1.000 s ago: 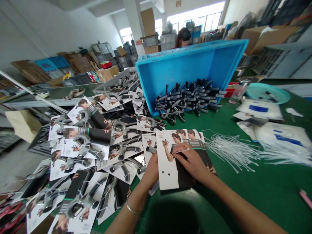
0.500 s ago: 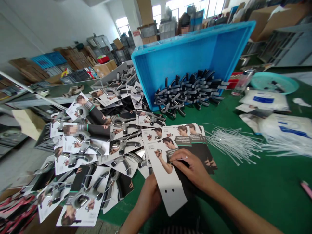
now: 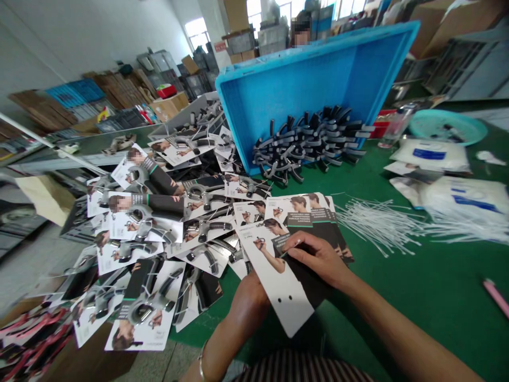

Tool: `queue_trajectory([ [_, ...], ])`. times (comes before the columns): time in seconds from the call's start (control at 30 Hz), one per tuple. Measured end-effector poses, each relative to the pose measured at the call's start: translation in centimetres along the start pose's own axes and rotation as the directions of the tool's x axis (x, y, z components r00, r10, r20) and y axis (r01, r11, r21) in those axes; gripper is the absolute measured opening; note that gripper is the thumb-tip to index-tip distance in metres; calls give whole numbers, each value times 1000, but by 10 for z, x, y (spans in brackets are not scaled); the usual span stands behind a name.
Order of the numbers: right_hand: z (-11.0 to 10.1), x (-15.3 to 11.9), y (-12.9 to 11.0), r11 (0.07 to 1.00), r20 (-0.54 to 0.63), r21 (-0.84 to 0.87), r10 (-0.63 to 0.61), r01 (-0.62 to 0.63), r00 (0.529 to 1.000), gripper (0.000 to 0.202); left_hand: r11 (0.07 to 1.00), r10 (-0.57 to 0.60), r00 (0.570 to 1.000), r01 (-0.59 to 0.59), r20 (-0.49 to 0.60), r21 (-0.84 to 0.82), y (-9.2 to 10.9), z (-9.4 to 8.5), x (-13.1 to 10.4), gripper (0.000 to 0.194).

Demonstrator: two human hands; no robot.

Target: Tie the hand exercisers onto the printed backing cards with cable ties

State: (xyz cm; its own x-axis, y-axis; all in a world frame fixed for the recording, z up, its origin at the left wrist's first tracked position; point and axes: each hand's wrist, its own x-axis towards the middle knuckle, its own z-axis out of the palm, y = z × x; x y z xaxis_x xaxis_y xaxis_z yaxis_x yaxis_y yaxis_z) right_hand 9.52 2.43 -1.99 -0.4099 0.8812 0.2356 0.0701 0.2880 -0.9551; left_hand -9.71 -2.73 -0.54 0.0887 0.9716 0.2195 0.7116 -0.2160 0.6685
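Note:
A printed card (image 3: 274, 276) with a picture of a person and two punched holes near its lower end is tilted before me. My left hand (image 3: 250, 300) supports it from beneath, its fingers mostly hidden behind the card. Over the card's dark half, my right hand (image 3: 314, 257) has thumb and fingers pinched together at a thin pale cable tie, of which only a short bit shows. Behind lies a stack of similar cards (image 3: 334, 225). To the right is a spread of white cable ties (image 3: 382, 225).
Hand grips fastened to cards (image 3: 147, 217) are piled on the left. A blue crate (image 3: 286, 90) tipped on its side holds loose hand grips (image 3: 310, 140). Plastic bags (image 3: 469, 199), a turquoise tray (image 3: 437, 124) and a pink pen-like object (image 3: 495, 297) are at right. A person's head shows behind the crate.
The white strip that lay across my right fingertips now shows only as a short bit at the card. Both hands and the card sit slightly higher and further right in view.

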Motion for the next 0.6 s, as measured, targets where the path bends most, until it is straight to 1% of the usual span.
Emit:
queue_trajectory([
  [0.03,1,0,-1,1000,18,-18,-11,12,1000,12,996,83,995,-84,53,12,-3,2,1,21],
  [0.07,1,1,-1,999,32,-43,-23,24,999,11,991,136,986,-136,95,-5,-6,3,2,18],
  [0.1,2,2,-2,997,37,-69,-31,34,999,11,989,149,983,-148,104,-18,-10,5,2,16],
  [0.13,3,3,-2,995,37,-90,-34,37,999,11,991,133,986,-130,99,-43,-14,6,1,14],
  [0.23,5,6,-2,994,20,-110,-16,18,1000,11,987,41,995,-27,86,-160,-26,13,-2,11],
  [0.27,5,7,-2,994,16,-111,-9,11,1000,11,984,28,996,-13,82,-179,-29,16,-3,11],
  [0.4,5,8,-4,991,14,-132,14,-12,1000,10,982,39,995,-21,90,-188,-36,19,-2,11],
  [0.47,5,8,-7,989,2,-146,25,-24,1000,9,981,50,993,-30,103,-190,-37,17,-2,10],
  [0.6,7,6,-8,985,-12,-171,13,-14,1000,8,977,30,994,-8,101,-214,-37,13,-5,11],
])
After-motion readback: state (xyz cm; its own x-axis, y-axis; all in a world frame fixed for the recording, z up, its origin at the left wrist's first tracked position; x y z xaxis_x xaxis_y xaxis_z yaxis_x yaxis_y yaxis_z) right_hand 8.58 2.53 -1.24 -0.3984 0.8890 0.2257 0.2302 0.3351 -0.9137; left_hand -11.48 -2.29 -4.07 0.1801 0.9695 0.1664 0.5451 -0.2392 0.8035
